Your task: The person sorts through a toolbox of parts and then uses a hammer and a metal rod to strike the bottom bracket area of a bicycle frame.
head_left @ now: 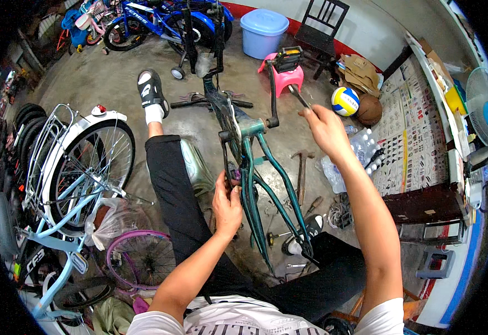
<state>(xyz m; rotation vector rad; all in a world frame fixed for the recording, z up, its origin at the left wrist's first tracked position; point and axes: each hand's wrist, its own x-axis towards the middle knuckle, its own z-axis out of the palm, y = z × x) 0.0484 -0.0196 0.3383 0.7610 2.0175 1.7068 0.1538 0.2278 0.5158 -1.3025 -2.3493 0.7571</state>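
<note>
Left hand [228, 209] closed on lower crank [225, 152]; right hand [328, 133] clamped round metal tool [298, 97]. Best: steady green frame [252, 129] before forcing.

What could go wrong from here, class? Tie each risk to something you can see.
The right hand holds a metal tool near the right crank; if it slipped, the hand might strike the crank.
The left hand is at the lower end of the left crank, so it could get pinched against the green frame if the cranks turned.
A hammer lies on the floor, where someone might trip.
</note>
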